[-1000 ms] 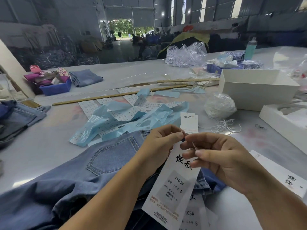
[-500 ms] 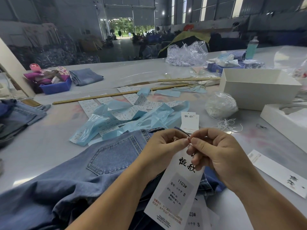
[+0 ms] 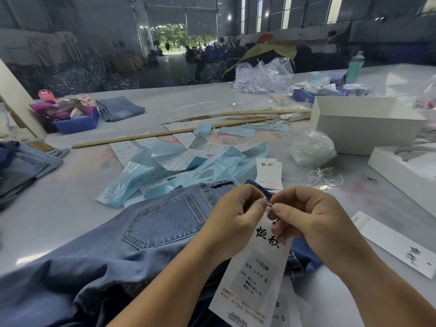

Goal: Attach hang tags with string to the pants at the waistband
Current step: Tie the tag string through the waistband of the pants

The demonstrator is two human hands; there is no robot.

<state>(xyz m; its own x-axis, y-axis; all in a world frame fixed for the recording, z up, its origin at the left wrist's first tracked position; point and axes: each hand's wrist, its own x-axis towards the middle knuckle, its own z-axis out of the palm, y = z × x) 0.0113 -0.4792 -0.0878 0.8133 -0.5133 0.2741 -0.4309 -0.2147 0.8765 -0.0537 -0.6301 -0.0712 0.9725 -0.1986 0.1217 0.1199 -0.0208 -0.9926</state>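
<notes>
Blue denim pants [image 3: 132, 251] lie across the near table, back pocket up, waistband toward the middle. Over them hangs a white hang tag [image 3: 254, 274] printed with black characters and "1103#". My left hand [image 3: 233, 218] pinches the tag's top edge. My right hand [image 3: 309, 220] meets it there, fingertips pinching a thin white string at the tag's top. A second tag hangs behind the first. More hang tags [image 3: 269, 173] lie just beyond my hands, and loose white strings [image 3: 318, 177] are scattered to their right.
Pale blue plastic sleeves and label sheets [image 3: 179, 166] litter the table's middle, behind a long wooden ruler [image 3: 165, 134]. A clear bag [image 3: 311, 147], white boxes [image 3: 358, 123], a paper strip [image 3: 396, 244], folded jeans [image 3: 23, 166] and a blue bin [image 3: 75, 122] surround the work spot.
My hands have come together at the tag's top. The right fingers have curled in and now pinch the string against the left fingertips.
</notes>
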